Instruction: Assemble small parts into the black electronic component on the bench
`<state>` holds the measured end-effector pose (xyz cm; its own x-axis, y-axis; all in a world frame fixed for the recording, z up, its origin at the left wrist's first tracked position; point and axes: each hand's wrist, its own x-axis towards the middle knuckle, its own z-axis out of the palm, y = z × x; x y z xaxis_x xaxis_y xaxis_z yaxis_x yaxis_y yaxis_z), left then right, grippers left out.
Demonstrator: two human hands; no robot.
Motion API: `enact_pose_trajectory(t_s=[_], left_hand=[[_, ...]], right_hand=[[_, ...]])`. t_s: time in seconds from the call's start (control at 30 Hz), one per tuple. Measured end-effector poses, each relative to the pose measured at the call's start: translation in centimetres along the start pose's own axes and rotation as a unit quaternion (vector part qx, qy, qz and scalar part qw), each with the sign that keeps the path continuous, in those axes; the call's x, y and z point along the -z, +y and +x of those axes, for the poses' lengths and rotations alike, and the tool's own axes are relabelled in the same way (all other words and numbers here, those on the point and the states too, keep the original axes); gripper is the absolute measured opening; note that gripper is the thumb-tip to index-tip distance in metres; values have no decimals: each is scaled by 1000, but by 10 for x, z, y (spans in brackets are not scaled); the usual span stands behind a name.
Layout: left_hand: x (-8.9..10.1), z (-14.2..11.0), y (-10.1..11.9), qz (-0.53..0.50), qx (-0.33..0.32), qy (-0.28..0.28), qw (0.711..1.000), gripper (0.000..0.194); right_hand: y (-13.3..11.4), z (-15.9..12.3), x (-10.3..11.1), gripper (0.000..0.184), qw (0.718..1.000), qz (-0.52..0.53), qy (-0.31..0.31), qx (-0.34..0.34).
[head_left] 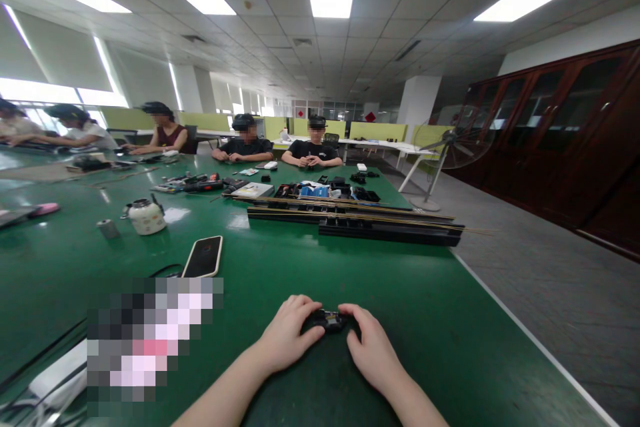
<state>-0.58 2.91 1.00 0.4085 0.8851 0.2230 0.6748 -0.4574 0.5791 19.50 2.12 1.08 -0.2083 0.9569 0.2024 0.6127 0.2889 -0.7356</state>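
A small black device point(331, 321) with some inner parts exposed lies low over the green tabletop in front of me. My left hand point(293, 330) grips its left end, fingers on the far side and thumb on the near side. At the device's right end is my right hand point(373, 343), its index fingertip at the far edge. The right thumb is apart from that finger, with a gap to the device. Its other fingers are partly hidden.
Long black rails point(390, 235) with thin brass-coloured rods lie across the table ahead. To the left are a phone point(204, 257), a white kettle-like pot point(146, 217), a grey cylinder point(107, 229) and a white power strip point(60, 373) with cables. Several people sit farther back.
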Motion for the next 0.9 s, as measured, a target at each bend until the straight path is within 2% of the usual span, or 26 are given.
enact_pose_trajectory(t_s=[0.23, 0.47, 0.7, 0.9], left_hand=[[1, -1, 2, 0, -9, 2, 1000, 30], [2, -1, 2, 7, -18, -10, 1000, 37], [0, -1, 0, 0, -21, -7, 1000, 40], [0, -2, -2, -2, -25, 2, 1000, 43]], right_hand=[[2, 1, 1, 46, 1000, 20, -3, -14], [-5, 1, 5, 29, 999, 34, 0, -20], [-13, -3, 6, 23, 999, 0, -30, 42], [-13, -2, 6, 19, 998, -15, -42, 44]])
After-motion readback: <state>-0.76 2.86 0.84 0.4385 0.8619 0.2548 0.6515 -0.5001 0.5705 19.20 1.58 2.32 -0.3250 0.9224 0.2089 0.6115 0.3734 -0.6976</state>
